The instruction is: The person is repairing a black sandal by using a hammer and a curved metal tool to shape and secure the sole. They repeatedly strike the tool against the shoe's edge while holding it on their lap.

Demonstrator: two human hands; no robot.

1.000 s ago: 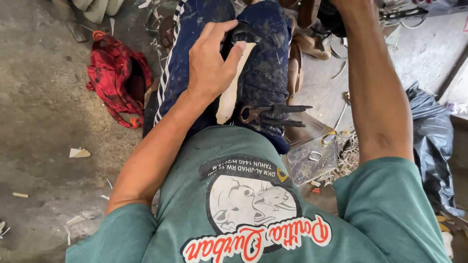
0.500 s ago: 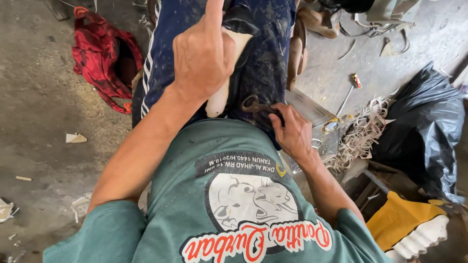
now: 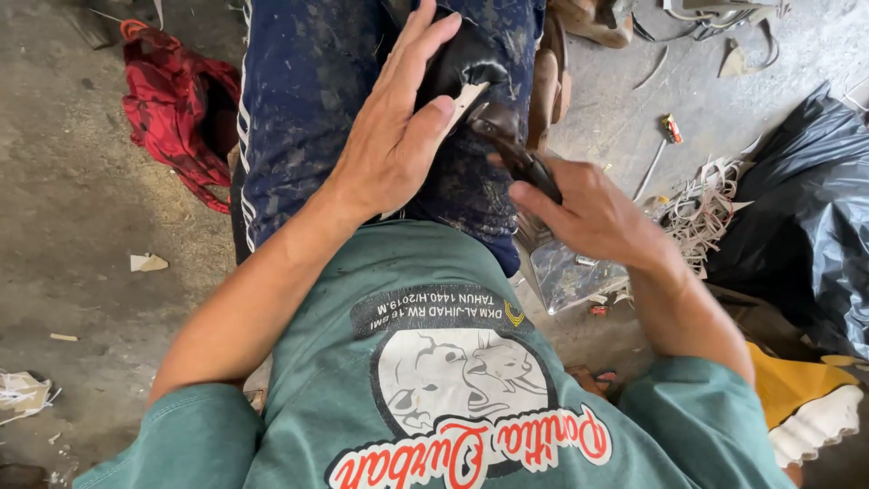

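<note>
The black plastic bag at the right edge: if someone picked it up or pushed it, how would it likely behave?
The black plastic bag looks thin and creased, so it would probably crumple and sag rather than hold a shape. Its glossy surface suggests it may be slippery to grip. It bulges as if filled, so it may be heavier than bare film; its contents are hidden.

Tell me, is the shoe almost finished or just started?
Somewhere in the middle, it seems. The black shoe already sits shaped on the lap, with a pale sole edge showing. Right now the left hand presses it down while the right hand works dark pliers at its edge. Pulling the rest of the edge tight probably remains; how much is hidden under the hands.
</note>
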